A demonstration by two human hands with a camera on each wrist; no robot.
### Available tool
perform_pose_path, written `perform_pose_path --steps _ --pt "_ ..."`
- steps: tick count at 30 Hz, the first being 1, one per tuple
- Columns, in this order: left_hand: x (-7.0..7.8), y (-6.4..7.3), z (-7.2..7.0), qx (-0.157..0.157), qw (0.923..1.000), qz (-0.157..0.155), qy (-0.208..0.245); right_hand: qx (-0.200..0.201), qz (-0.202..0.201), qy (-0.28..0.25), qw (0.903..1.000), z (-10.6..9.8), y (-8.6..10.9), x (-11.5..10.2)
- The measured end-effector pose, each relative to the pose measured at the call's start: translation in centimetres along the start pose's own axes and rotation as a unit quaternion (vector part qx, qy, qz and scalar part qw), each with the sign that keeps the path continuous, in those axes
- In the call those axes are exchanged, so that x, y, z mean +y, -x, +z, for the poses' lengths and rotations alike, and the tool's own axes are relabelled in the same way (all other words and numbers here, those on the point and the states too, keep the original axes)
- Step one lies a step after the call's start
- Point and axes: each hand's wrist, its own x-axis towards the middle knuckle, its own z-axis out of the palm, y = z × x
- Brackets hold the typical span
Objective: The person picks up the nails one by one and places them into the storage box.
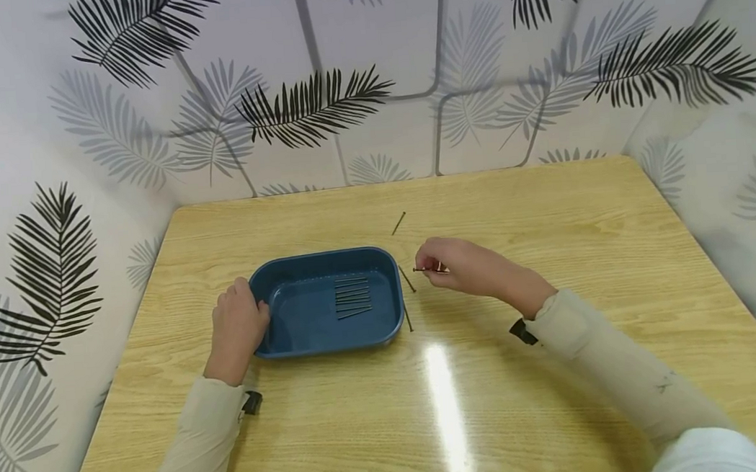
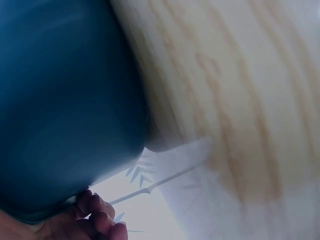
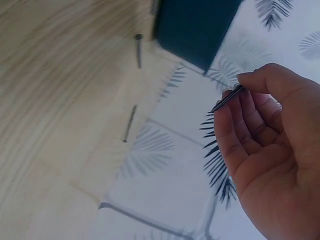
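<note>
My left hand [image 1: 235,328] grips the left end of a blue plastic tray [image 1: 329,347], thumb over the rim and fingers outside. In the left wrist view, the curled fingers [image 2: 102,212] show at the tray's edge [image 2: 75,135]. Several nails [image 1: 352,297] lie side by side in the tray, towards its right end. Just right of the tray, my right hand [image 1: 461,265] is raised over the table and pinches a nail [image 3: 227,98] between thumb and fingertips; its pointed end sticks out in the right wrist view.
Close along the tray's right end lie two loose nails, an upper nail [image 1: 407,279] and a lower nail [image 1: 408,318]. Another nail [image 1: 399,223] lies farther back. The wooden table [image 1: 556,384] meets a leaf-patterned wall [image 1: 385,142] at its back edge.
</note>
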Motion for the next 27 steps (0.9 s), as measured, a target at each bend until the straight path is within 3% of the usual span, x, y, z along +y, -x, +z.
perform_pose_path --steps 7,16,27 --pt "0.0 -0.2 0.0 -0.005 1.0000 -0.005 0.002 -0.006 -0.020 -0.041 0.9989 -0.7 -0.8 -2.3" --pt "-0.3 0.3 0.2 -0.012 0.9999 -0.009 0.001 -0.045 -0.064 -0.051 0.9956 1.2 -1.8 -5.5" --pt "-0.2 -0.1 0.3 0.001 1.0000 -0.005 -0.001 -0.064 -0.091 -0.028 0.9934 2.9 -3.3 -6.2"
